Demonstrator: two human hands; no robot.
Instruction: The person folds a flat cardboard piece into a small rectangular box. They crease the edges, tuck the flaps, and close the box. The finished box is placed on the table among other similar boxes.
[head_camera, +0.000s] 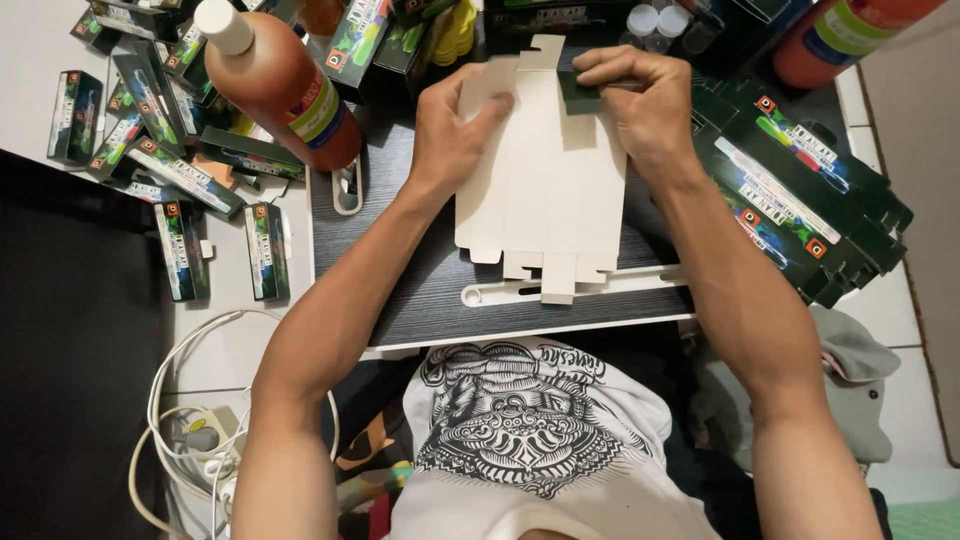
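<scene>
Head view, read from 9 o'clock to 3 o'clock. Small dark green cartons are scattered on the white surface at 9 to 10 o'clock, beside a large brown bottle with a white cap lying tilted at 11 o'clock. White cables are seen at 8 o'clock. At centre, an unfolded flat carton blank, pale inner side up, is laid on the dark counter, with a white slotted strip just below it at 6 o'clock. The left hand is pressed flat on the blank's upper left corner, its fingers extended and closed on nothing. The right hand is placed at the blank's upper right edge, its fingers pinched on a dark green flap that is folded over the pale face. A stack of flat dark green cartons is fanned at 3 o'clock, touching the counter's right side.
</scene>
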